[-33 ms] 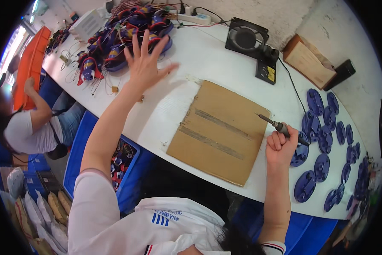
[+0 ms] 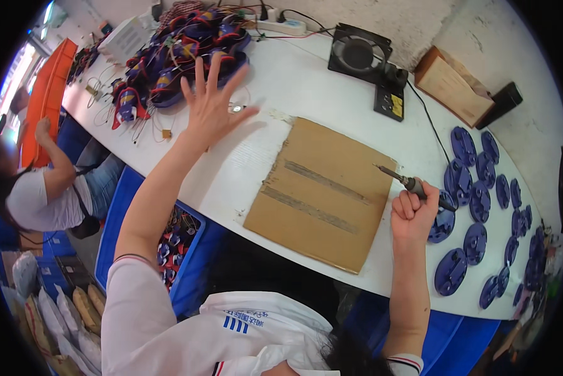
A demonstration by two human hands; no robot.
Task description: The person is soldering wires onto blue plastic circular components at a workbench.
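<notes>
My left hand is held out with its fingers spread and nothing in them. It hovers over the table just in front of a heap of purple, red and yellow plastic assemblies with thin wires. A small shiny round piece lies beside its thumb. My right hand is wrapped round the handle of a soldering iron. The iron's tip points left, over the right edge of a brown cardboard sheet with two dark grey strips. Purple oval housings are spread close by on the right.
At the back stand a black fan, a soldering stand, a cardboard box and a white power strip. A blue bin with small parts sits below the table edge. At far left a person holds an orange crate.
My left hand has come slightly down towards me, still spread, and the small shiny piece beside it now shows. My right hand and the soldering iron stay nearly the same.
</notes>
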